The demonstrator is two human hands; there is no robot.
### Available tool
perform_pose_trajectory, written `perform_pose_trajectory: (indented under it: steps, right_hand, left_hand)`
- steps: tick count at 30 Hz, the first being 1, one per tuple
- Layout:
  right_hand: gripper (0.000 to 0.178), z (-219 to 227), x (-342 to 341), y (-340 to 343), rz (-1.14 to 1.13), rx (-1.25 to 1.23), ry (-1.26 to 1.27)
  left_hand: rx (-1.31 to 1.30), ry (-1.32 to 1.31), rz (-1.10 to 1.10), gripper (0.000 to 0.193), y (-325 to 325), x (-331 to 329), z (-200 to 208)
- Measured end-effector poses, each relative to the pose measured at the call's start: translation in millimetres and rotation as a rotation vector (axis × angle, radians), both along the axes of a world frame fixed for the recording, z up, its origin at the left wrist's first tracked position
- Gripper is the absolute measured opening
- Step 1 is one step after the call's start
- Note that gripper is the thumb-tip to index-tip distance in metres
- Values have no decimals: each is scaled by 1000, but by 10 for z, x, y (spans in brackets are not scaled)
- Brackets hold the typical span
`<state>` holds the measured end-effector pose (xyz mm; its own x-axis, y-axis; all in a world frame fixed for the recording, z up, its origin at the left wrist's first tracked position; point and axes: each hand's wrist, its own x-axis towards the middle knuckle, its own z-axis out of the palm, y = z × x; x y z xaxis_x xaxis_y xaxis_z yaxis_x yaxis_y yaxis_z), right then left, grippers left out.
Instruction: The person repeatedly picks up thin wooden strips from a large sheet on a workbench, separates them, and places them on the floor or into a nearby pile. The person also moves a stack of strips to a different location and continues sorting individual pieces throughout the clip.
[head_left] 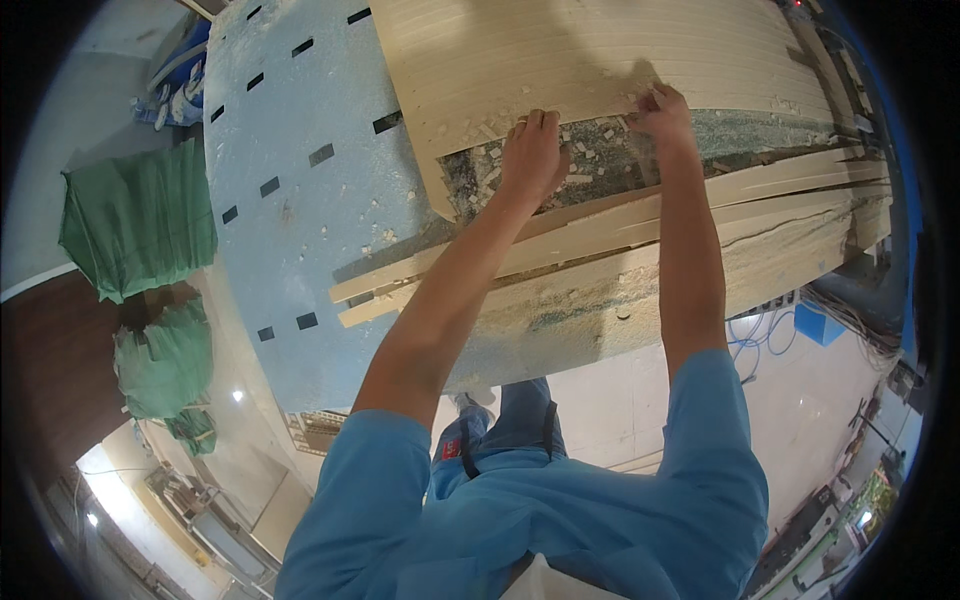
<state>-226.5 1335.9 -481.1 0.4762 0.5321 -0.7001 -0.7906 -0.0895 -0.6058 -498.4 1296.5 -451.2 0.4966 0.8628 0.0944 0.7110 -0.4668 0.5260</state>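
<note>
My left hand has its fingers curled down at the near edge of a large, pale wooden panel marked with fine parallel lines. Whatever lies inside those fingers is hidden. Farther right, my right hand is bent at the same edge, thumb toward the left, fingers drawn in; anything between them is too small to name. Below both hands runs a dark strip of table surface littered with small wood chips. Long, narrow wooden strips lie side by side on my side of it, beneath my forearms.
The blue machine table has rectangular slots and scattered sawdust. Green cloth covers hang at the left. A blue bin and blue hose are on the floor at right. A blue frame borders the table's right end.
</note>
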Motion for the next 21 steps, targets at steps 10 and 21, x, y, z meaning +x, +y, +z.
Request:
perform_pose_trajectory:
  steps: [10, 21]
  right_hand:
    - [45, -166, 132, -175, -28, 91, 91]
    - [47, -209, 198, -189, 72, 99, 219]
  left_hand:
    - [151, 112, 209, 42, 120, 161, -336]
    - [34, -114, 375, 41, 175, -32, -297]
